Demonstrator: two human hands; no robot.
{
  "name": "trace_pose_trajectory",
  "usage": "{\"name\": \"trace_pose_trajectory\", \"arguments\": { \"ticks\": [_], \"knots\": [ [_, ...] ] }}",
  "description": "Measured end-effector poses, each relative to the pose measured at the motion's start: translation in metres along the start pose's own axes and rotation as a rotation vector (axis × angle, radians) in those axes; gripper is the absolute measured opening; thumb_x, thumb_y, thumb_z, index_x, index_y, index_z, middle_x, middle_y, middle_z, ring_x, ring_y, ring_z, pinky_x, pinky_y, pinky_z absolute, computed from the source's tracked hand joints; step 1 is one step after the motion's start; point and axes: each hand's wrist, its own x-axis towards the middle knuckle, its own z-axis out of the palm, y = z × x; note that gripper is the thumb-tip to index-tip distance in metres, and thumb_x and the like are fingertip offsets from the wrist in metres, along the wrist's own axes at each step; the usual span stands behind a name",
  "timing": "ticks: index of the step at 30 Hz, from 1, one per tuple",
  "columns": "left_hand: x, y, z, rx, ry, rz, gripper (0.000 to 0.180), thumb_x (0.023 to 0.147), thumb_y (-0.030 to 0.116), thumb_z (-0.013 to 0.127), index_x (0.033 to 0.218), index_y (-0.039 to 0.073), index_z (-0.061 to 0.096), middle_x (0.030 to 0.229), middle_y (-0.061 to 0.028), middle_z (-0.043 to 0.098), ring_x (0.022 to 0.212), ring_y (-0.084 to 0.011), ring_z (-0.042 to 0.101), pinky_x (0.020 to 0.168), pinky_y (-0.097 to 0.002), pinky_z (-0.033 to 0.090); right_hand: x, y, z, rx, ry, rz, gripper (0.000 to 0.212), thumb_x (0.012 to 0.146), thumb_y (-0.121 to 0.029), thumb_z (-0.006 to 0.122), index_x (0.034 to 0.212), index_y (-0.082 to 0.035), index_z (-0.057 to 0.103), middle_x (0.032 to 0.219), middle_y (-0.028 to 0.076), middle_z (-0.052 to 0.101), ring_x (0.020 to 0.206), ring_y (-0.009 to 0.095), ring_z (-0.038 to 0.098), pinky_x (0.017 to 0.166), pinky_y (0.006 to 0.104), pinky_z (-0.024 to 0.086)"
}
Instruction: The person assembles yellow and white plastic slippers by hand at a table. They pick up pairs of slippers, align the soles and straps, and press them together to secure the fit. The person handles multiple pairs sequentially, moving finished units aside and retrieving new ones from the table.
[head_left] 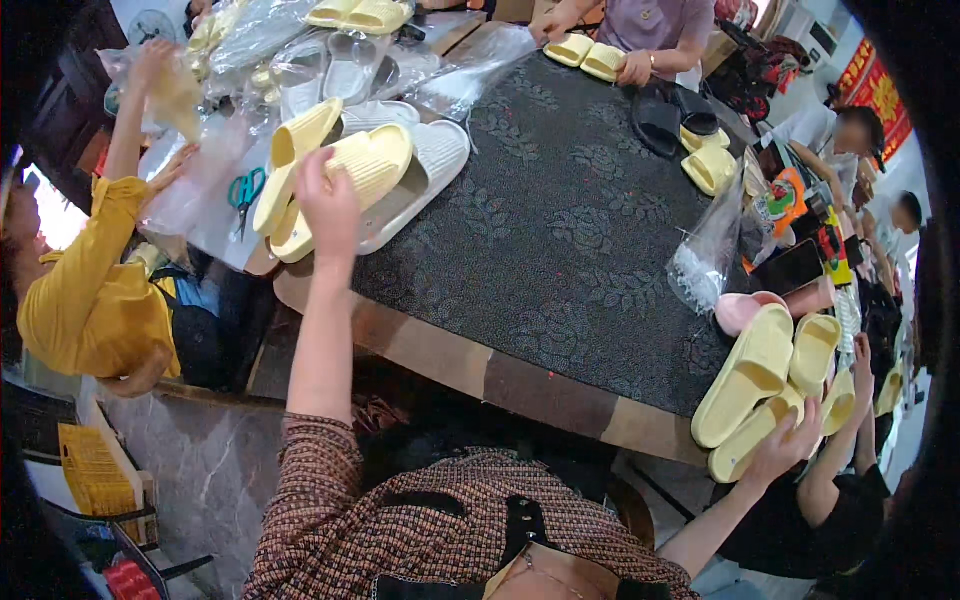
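My left hand is closed over a pale yellow slipper with a ribbed strap. Another yellow slipper leans beside it. Both rest in a group with light grey slippers at the table's left end. At the right edge, my right hand has its fingers around the side of a yellow slipper. Right next to that one lie another yellow slipper and a smaller yellow one. The undersides of my fingers are hidden in both places.
A dark floral cloth covers the table. Teal-handled scissors lie left of the slippers. Plastic bags, a pink slipper and black slippers lie rightward. Co-workers sit around; one in a yellow top handles a bag.
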Motion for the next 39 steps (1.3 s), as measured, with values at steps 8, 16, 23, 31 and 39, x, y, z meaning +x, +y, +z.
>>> {"name": "trace_pose_trajectory", "arguments": {
  "ticks": [8, 16, 23, 31, 39],
  "knots": [
    [0.051, -0.080, -0.025, 0.531, -0.393, -0.070, 0.049, 0.076, 0.013, 0.059, 0.121, -0.002, 0.048, 0.118, -0.0233, 0.055, 0.109, -0.0386, 0.052, 0.091, -0.0476, 0.040, 0.015, -0.070, 0.028, 0.307, -0.055, 0.009, 0.031, 0.083, 0.004, 0.053, 0.114, 0.002, 0.058, 0.123, 0.018, 0.056, 0.117, 0.033, 0.050, 0.101, 0.0426, 0.036],
    [0.071, -0.078, -0.010, 0.369, -0.257, -0.061, 0.033, 0.077, 0.015, 0.063, 0.103, -0.002, 0.051, 0.098, -0.0239, 0.061, 0.089, -0.0408, 0.060, 0.077, -0.0465, 0.046, 0.015, -0.093, 0.038, 0.336, -0.102, -0.039, 0.024, 0.084, -0.001, 0.054, 0.108, -0.002, 0.062, 0.121, 0.015, 0.057, 0.115, 0.031, 0.051, 0.099, 0.0418, 0.035],
    [0.050, -0.045, -0.008, 0.163, -0.143, 0.096, 0.037, 0.078, 0.007, 0.056, 0.113, 0.000, 0.049, 0.089, -0.0213, 0.061, 0.080, -0.0353, 0.060, 0.075, -0.0406, 0.046, 0.010, -0.088, 0.032, 0.316, -0.119, 0.011, 0.022, 0.082, 0.001, 0.056, 0.103, -0.002, 0.064, 0.118, 0.014, 0.059, 0.112, 0.030, 0.053, 0.097, 0.0405, 0.036],
    [-0.019, 0.095, -0.033, 0.070, -0.471, 0.209, 0.037, 0.077, -0.009, 0.051, 0.112, 0.003, 0.057, 0.083, -0.0102, 0.058, 0.067, -0.0205, 0.056, 0.061, -0.0316, 0.046, 0.033, -0.106, 0.073, 0.335, -0.210, -0.109, 0.017, 0.083, -0.011, 0.059, 0.099, -0.006, 0.062, 0.101, 0.007, 0.064, 0.096, 0.028, 0.057, 0.091, 0.0415, 0.038],
    [-0.087, 0.171, 0.007, -0.086, -0.752, 0.212, 0.029, 0.077, -0.003, 0.058, 0.105, 0.004, 0.056, 0.090, -0.0139, 0.059, 0.081, -0.0327, 0.061, 0.069, -0.0397, 0.049, 0.037, -0.104, 0.133, 0.086, -0.509, -0.249, 0.012, 0.080, -0.013, 0.055, 0.089, -0.007, 0.061, 0.085, 0.012, 0.065, 0.084, 0.029, 0.062, 0.081, 0.0451, 0.039]
  ]
}}
